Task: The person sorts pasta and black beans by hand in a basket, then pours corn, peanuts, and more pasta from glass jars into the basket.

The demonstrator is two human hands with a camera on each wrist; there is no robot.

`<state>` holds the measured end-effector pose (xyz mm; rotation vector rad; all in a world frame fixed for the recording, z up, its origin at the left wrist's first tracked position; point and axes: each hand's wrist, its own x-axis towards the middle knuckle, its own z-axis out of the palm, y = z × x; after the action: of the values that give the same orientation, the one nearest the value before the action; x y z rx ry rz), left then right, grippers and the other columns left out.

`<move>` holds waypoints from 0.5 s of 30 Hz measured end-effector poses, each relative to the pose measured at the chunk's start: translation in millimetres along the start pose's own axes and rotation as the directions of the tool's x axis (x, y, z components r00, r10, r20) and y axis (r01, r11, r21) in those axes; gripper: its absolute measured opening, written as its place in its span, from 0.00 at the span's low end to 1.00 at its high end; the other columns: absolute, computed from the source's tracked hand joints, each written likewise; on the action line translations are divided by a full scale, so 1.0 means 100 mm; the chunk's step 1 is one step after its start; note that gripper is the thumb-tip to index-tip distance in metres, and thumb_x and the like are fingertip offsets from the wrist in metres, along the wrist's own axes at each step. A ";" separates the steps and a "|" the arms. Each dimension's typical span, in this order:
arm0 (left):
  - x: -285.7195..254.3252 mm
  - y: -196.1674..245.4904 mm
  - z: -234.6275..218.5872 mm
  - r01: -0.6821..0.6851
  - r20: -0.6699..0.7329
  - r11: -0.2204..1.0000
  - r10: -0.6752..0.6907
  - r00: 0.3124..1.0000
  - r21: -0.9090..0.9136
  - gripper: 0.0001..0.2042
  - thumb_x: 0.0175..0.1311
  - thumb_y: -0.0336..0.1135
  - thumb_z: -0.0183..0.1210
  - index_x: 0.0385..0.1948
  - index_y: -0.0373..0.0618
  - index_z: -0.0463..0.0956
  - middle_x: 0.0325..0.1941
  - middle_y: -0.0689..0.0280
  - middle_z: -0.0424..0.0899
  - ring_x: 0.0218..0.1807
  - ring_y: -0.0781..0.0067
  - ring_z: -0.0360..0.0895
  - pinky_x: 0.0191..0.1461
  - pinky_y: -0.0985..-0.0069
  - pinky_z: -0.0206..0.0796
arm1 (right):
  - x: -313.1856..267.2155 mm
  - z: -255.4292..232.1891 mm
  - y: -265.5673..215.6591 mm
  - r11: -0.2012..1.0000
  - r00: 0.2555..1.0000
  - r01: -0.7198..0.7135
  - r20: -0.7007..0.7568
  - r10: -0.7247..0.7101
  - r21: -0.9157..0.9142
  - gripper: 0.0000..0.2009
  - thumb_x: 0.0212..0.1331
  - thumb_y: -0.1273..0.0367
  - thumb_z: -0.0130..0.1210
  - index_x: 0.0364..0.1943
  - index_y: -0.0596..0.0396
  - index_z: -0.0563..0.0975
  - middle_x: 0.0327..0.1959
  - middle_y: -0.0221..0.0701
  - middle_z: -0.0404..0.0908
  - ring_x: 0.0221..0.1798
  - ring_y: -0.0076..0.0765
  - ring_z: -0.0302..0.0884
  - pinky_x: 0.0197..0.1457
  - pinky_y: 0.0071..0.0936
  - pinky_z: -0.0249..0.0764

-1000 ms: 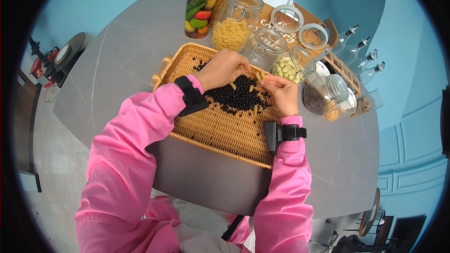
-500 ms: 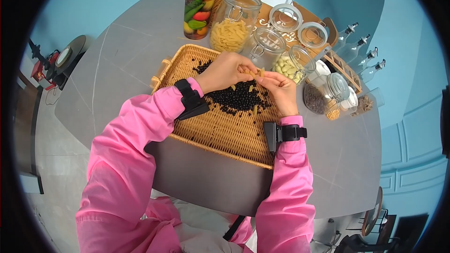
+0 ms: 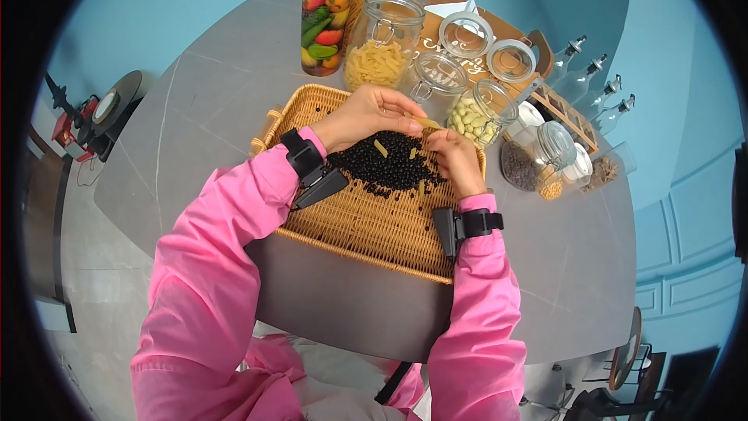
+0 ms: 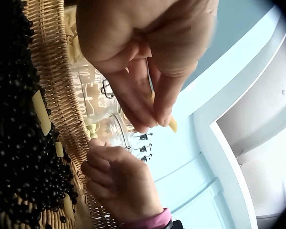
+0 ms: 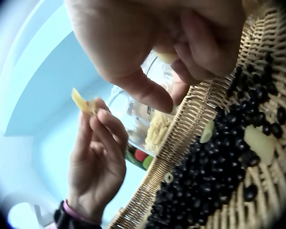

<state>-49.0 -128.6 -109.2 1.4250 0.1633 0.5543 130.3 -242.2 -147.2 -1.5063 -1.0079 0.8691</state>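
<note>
My left hand [image 3: 374,117] is over the far part of the wicker basket [image 3: 351,245], its thumb and fingertips pinching penne [image 5: 78,100] whose end sticks out past them. Just to its right, slightly lower, is my right hand [image 3: 458,162]. Its fingers are curled, and a pale yellow bit of penne [image 5: 166,57] shows between fingers and palm in the right wrist view; the rest is hidden. Below both hands a pile of black beans [image 3: 382,164] covers the basket floor. Several loose penne lie on it, among them one piece [image 3: 380,149] near the middle.
Behind the basket stand an open jar of penne [image 3: 377,64], a jar of colourful vegetables [image 3: 322,39], an open glass jar [image 3: 436,82] and a jar of pale beans [image 3: 472,118]. Further right are smaller jars and glass bottles [image 3: 573,70] in a wooden rack. The grey table [image 3: 187,109] surrounds them.
My hands came together at the fingertips, then parted slightly. The penne that stood up at my right fingertips is gone from there; penne now projects from my left fingertips. The right fingers have curled in.
</note>
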 end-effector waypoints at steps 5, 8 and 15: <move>-0.02 0.04 0.02 -0.011 0.006 0.997 0.011 1.000 0.079 0.10 0.55 0.24 0.62 0.39 0.35 0.79 0.38 0.60 0.83 0.41 0.75 0.81 0.48 0.81 0.72 | -0.09 0.14 -0.14 0.762 0.991 0.007 -0.096 -0.091 -0.647 0.15 0.46 0.59 0.65 0.23 0.58 0.78 0.17 0.37 0.77 0.24 0.37 0.77 0.32 0.32 0.71; -0.02 0.04 0.02 0.001 -0.027 0.999 0.000 1.000 0.054 0.10 0.55 0.24 0.62 0.40 0.34 0.78 0.38 0.60 0.83 0.41 0.75 0.81 0.47 0.82 0.72 | -0.11 0.16 -0.10 0.716 0.991 0.062 -0.044 -0.129 -0.695 0.16 0.47 0.58 0.65 0.23 0.58 0.77 0.17 0.39 0.77 0.25 0.40 0.77 0.33 0.33 0.71; 0.00 0.04 -0.03 -0.025 -0.151 0.999 0.029 0.988 0.028 0.11 0.56 0.26 0.62 0.41 0.33 0.78 0.38 0.59 0.83 0.39 0.75 0.81 0.46 0.81 0.73 | -0.04 0.15 -0.01 0.790 0.969 0.146 -0.076 -0.236 -0.595 0.15 0.53 0.59 0.59 0.25 0.58 0.76 0.19 0.36 0.76 0.21 0.36 0.73 0.29 0.31 0.69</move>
<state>-51.5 -125.7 -105.5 1.4124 0.2738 0.6849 115.4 -240.1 -148.7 -1.9043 -1.3704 0.2906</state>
